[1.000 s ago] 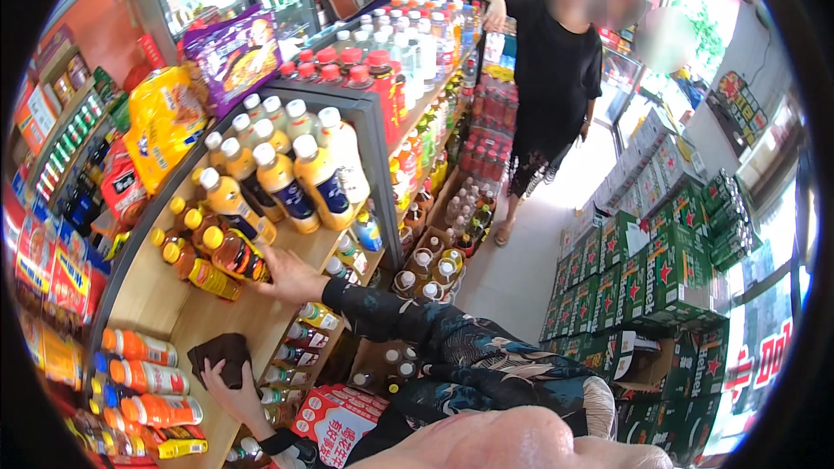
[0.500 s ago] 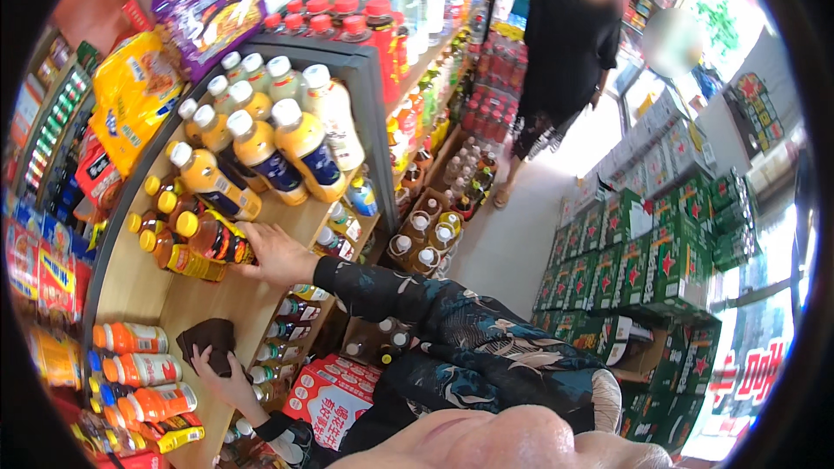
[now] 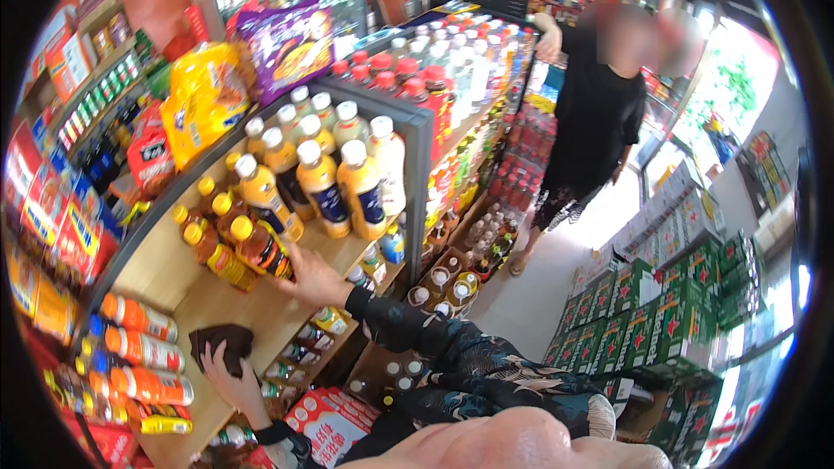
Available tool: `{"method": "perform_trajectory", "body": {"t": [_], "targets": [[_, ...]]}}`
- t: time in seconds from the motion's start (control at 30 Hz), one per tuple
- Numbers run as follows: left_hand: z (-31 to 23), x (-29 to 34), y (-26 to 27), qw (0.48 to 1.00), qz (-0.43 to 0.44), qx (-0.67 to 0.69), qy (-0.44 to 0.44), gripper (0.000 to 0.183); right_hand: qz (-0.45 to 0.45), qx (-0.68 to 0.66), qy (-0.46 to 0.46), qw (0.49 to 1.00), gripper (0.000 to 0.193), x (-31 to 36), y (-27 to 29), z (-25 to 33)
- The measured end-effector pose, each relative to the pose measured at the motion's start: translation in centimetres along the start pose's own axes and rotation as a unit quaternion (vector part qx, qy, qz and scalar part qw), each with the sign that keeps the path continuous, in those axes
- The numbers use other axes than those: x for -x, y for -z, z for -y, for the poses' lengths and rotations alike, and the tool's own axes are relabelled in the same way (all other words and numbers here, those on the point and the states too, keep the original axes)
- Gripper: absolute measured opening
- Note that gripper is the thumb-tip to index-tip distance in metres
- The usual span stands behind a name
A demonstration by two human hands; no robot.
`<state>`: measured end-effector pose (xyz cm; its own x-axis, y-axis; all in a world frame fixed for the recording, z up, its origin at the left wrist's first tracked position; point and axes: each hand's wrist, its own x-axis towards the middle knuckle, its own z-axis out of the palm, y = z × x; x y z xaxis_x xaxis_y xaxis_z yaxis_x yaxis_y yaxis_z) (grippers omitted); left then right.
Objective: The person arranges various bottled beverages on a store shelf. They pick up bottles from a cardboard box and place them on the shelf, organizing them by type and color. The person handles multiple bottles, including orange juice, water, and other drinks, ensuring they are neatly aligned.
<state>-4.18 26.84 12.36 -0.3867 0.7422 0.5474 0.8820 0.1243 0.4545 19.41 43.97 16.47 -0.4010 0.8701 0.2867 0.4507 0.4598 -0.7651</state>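
Note:
A folded dark brown cloth [image 3: 233, 339] lies on the wooden shelf [image 3: 201, 300]. My left hand [image 3: 233, 384] holds it, fingers bent over its near side. Farther back, my right hand [image 3: 314, 278] grips the lower part of a yellow-capped bottle [image 3: 263, 250] with dark contents and a black-and-red label. Beside that bottle stand several more yellow-capped bottles [image 3: 208, 252]. Behind them are rows of white-capped orange drink bottles [image 3: 323, 191]. Orange bottles [image 3: 143, 349] line the shelf's left end.
Snack bags, purple [image 3: 287, 45] and yellow [image 3: 207, 95], sit beyond the shelf's dark frame. Below its front edge is a red carton [image 3: 326, 421]. Green cartons [image 3: 638, 321] are stacked at the right. Another person [image 3: 599, 113] stands in the aisle, one hand on a far shelf.
The view has swung, so the shelf appears farther right and more of the store's back shows. Both hands keep their places, on the cloth and on the bottle.

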Motion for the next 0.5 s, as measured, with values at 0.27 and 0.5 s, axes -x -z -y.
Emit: {"method": "perform_trajectory", "body": {"t": [0.27,0.5], "targets": [[-0.4,0.0,0.3,1.0,0.0,-0.006,0.002,0.05,-0.047,0.006,0.049,0.998,0.081,-0.3,-0.9,-1.1],[-0.3,-0.1,-0.3,1.0,0.005,-0.01,-0.022,0.051,-0.027,-0.01,-0.006,1.0,0.075,0.5,0.5,-0.4]]}}
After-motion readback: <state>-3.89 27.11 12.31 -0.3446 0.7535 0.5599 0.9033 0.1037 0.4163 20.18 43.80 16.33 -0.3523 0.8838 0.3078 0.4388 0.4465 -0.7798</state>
